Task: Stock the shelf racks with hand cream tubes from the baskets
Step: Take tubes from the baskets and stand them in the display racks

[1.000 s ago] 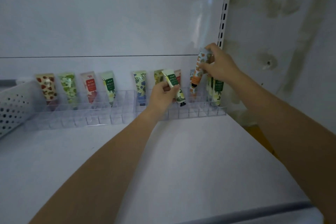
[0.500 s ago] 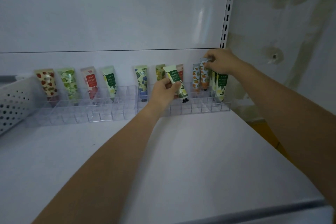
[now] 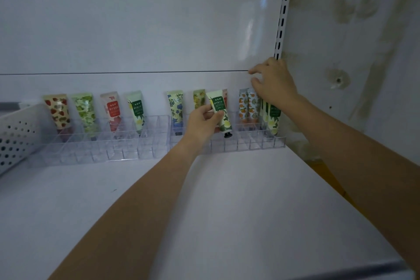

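Note:
Two clear plastic racks stand side by side at the back of the white shelf: the left rack [image 3: 102,148] and the right rack [image 3: 250,143]. Several hand cream tubes stand cap-down in their back rows. My left hand [image 3: 202,120] pinches a green-label lemon tube [image 3: 221,111], tilted, its black cap just above the right rack. My right hand [image 3: 272,82] hovers with loose fingers, holding nothing, above two orange-patterned tubes [image 3: 248,107] standing in the right rack. A green tube [image 3: 272,118] stands at the rack's right end, partly behind my wrist.
A white perforated basket [image 3: 16,134] sits at the left edge of the shelf. A slotted metal upright [image 3: 281,13] runs up the back wall at the right. The shelf board's [image 3: 204,211] front lip is near the bottom of the view.
My right hand lowered the orange-patterned tube into the right rack beside its twin, let go and lifted off. My left hand kept holding the lemon tube in about the same place.

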Demonstrator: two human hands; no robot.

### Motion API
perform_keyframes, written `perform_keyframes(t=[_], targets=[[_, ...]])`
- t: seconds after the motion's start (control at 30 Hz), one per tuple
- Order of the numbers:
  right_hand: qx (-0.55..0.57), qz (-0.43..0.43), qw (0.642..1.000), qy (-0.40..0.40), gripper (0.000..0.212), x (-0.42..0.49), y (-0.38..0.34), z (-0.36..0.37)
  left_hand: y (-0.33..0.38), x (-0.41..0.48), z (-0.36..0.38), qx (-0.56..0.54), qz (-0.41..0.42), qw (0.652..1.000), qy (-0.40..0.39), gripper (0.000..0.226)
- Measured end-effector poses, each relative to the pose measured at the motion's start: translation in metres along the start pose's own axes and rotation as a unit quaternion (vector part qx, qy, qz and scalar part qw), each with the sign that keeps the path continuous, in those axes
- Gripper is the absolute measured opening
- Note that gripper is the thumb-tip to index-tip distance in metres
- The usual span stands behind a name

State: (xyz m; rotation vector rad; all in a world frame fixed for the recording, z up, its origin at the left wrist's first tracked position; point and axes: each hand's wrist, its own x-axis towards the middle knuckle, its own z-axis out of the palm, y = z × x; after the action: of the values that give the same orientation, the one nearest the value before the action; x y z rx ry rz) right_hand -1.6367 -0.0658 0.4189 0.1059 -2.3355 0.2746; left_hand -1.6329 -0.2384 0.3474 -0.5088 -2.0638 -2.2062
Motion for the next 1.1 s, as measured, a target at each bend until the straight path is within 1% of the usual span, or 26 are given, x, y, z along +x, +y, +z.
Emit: perform_keyframes(t=[0.03, 0.07, 0.1, 0.17, 0.2, 0.27, 0.3, 0.33, 0.37, 0.4, 0.43, 0.47, 0.5, 0.53, 0.6, 0.67, 0.77, 0.83, 0.9, 0.97, 1.1], targets=[[0.075, 0.013, 0.997, 0.008, 0.028, -0.004, -0.008, -0.001, 0.000, 0.000, 0.000, -0.001, 0.003, 1.000, 0.000, 0.024], [0.148, 0.034, 0.988, -0.010, 0.028, -0.008, -0.017, -0.001, 0.000, -0.001, 0.000, -0.003, 0.008, 1.000, -0.001, 0.022], [0.210, 0.063, 0.975, -0.046, 0.031, -0.013, -0.026, 0.001, 0.001, -0.002, 0.000, -0.005, 0.015, 1.000, -0.004, 0.018], [0.279, 0.132, 0.944, -0.119, 0.041, -0.023, -0.040, 0.010, 0.001, -0.006, 0.000, -0.005, 0.034, 0.999, -0.022, 0.013], [0.305, 0.163, 0.929, -0.133, 0.043, -0.027, -0.044, 0.015, 0.001, -0.006, 0.000, 0.000, 0.045, 0.998, -0.036, 0.013], [0.372, 0.212, 0.896, -0.119, 0.039, -0.034, -0.049, 0.020, -0.001, -0.007, -0.001, 0.042, 0.072, 0.995, -0.052, 0.018], [0.406, 0.226, 0.879, -0.103, 0.036, -0.036, -0.049, 0.020, -0.002, -0.007, -0.002, 0.109, 0.099, 0.988, -0.051, 0.020], [0.434, 0.235, 0.865, -0.085, 0.032, -0.037, -0.047, 0.018, -0.005, -0.008, -0.005, 0.212, 0.137, 0.966, -0.052, 0.023], [0.455, 0.242, 0.855, -0.064, 0.029, -0.039, -0.044, 0.015, -0.009, -0.008, -0.008, 0.324, 0.182, 0.926, -0.059, 0.026], [0.466, 0.244, 0.850, -0.037, 0.028, -0.040, -0.038, 0.011, -0.015, -0.010, -0.012, 0.422, 0.224, 0.875, -0.075, 0.028], [0.464, 0.241, 0.852, -0.003, 0.028, -0.041, -0.031, 0.006, -0.019, -0.013, -0.014, 0.494, 0.259, 0.825, -0.092, 0.030], [0.451, 0.235, 0.861, 0.031, 0.029, -0.043, -0.023, 0.000, -0.022, -0.015, -0.015, 0.542, 0.284, 0.784, -0.101, 0.032], [0.435, 0.229, 0.869, 0.059, 0.030, -0.045, -0.015, -0.005, -0.023, -0.016, -0.016, 0.570, 0.296, 0.760, -0.102, 0.034], [0.421, 0.232, 0.873, 0.082, 0.032, -0.047, -0.007, -0.010, -0.024, -0.016, -0.016, 0.585, 0.297, 0.748, -0.100, 0.036], [0.406, 0.257, 0.870, 0.113, 0.033, -0.052, 0.007, -0.016, -0.024, -0.017, -0.018, 0.599, 0.283, 0.743, -0.095, 0.040], [0.404, 0.285, 0.859, 0.133, 0.035, -0.055, 0.016, -0.018, -0.025, -0.017, -0.018, 0.609, 0.258, 0.744, -0.097, 0.042], [0.415, 0.300, 0.849, 0.128, 0.032, -0.057, 0.023, -0.015, -0.026, -0.018, -0.019, 0.617, 0.231, 0.745, -0.105, 0.045], [0.415, 0.304, 0.853, 0.088, 0.029, -0.058, 0.026, -0.011, -0.025, -0.018, -0.018, 0.612, 0.224, 0.751, -0.110, 0.045], [0.408, 0.310, 0.858, 0.027, 0.028, -0.060, 0.029, -0.007, -0.024, -0.018, -0.018, 0.609, 0.222, 0.753, -0.112, 0.045], [0.400, 0.324, 0.857, -0.023, 0.025, -0.062, 0.032, -0.005, -0.025, -0.018, -0.019, 0.608, 0.219, 0.754, -0.115, 0.045], [0.404, 0.337, 0.848, -0.064, 0.017, -0.063, 0.037, -0.005, -0.025, -0.015, -0.019, 0.606, 0.216, 0.756, -0.118, 0.045]])
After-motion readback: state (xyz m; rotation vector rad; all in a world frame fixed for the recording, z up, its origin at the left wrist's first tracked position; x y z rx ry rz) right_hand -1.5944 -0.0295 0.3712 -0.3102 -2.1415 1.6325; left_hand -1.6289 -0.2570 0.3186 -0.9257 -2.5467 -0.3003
